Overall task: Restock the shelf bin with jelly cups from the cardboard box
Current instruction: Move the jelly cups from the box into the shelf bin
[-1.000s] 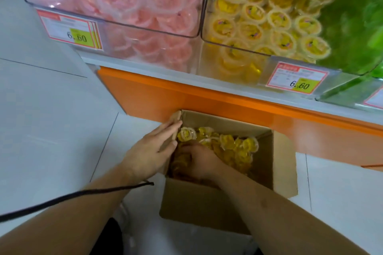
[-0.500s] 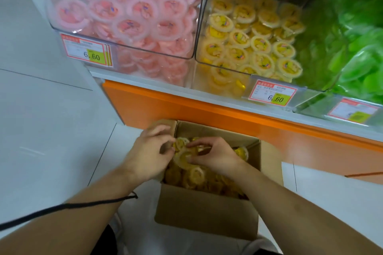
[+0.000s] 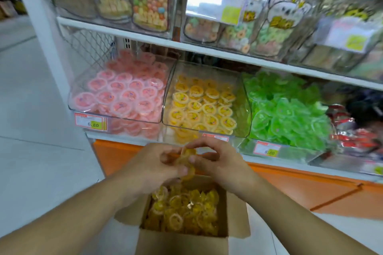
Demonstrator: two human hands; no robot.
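- A person's left hand and right hand meet above the open cardboard box, each grip closed on a small stack of yellow jelly cups pinched between fingers and thumbs.
- Two hands on one stack looks like a way to keep the slippery cups nested for the lift.
- The box sits on the floor directly below the shelf, apparently so each handful travels only a short way up; loose yellow cups fill much of it.
- The target appears to be the clear yellow bin, the middle of three, since its contents match the box.
- The yellow bin sits between the pink bin and the green bin, each open-topped and angled toward the aisle for reaching in.
- Price tags front the bins.
- Bagged sweets line the shelf above.
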